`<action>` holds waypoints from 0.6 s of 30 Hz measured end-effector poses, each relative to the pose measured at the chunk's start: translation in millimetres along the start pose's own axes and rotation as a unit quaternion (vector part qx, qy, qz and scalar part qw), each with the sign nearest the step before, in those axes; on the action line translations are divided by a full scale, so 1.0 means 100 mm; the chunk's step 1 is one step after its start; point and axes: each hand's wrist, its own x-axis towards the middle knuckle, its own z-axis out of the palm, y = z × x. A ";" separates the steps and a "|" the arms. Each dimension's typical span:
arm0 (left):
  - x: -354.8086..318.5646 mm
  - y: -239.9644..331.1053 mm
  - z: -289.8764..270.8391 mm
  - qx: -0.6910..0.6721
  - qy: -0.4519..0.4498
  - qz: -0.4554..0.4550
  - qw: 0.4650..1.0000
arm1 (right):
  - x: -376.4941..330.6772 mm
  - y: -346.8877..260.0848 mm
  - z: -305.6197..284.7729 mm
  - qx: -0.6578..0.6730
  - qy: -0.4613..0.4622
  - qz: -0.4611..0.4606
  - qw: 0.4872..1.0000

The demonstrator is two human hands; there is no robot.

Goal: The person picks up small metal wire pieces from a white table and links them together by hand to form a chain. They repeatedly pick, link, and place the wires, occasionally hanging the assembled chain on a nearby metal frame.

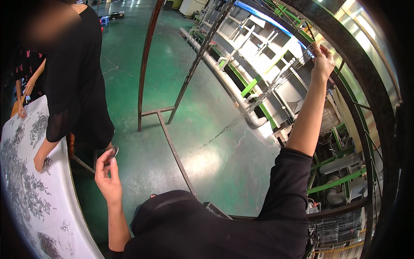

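My left hand (pixel 108 177) is raised beside the table, its thumb and fingertips pinched on a small curved metal piece (pixel 115 151). High at the right, my right hand (pixel 323 62) reaches up to the dark metal rack (pixel 353 43). Its fingers close at the upper end of a thin, dark strand of small linked pieces (pixel 267 93), which hangs from there down toward the floor. The exact grip is too small to make out. Dark little metal pieces (pixel 39 196) lie in loose piles on the white-covered table (pixel 71 194) at the left.
A person in black (pixel 82 82) leans over the table, one hand (pixel 39 162) on the pieces. Another person's arm (pixel 32 82) shows behind. Rusty rack uprights (pixel 148 69) and a low floor bar (pixel 174 151) stand ahead. Pipes (pixel 224 80) and machinery line the far right.
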 end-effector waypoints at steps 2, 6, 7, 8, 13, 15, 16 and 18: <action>0.00 -0.02 0.00 -0.003 -0.001 0.001 1.000 | 0.02 0.01 0.00 -0.008 -0.001 -0.003 1.000; -0.02 -0.03 0.02 -0.010 -0.004 -0.005 1.000 | 0.05 0.02 -0.01 -0.030 -0.011 0.005 0.999; -0.02 -0.03 0.02 -0.008 -0.004 -0.003 1.000 | 0.06 0.04 -0.01 -0.037 -0.014 0.004 0.999; -0.02 -0.02 0.02 -0.011 -0.006 -0.007 1.000 | 0.07 0.07 -0.02 -0.042 -0.016 -0.002 0.999; -0.04 -0.01 0.02 0.017 -0.008 -0.013 1.000 | 0.14 0.19 -0.05 0.005 -0.021 0.006 1.000; -0.07 -0.04 0.01 0.029 -0.007 0.008 1.000 | 0.10 0.16 -0.07 0.015 -0.001 -0.024 1.000; -0.08 -0.07 -0.01 0.037 -0.010 0.000 0.999 | 0.04 0.13 -0.11 -0.036 -0.002 -0.049 0.998; -0.14 -0.14 -0.09 0.064 -0.015 -0.017 0.998 | -0.19 0.07 -0.22 -0.099 0.024 -0.053 0.993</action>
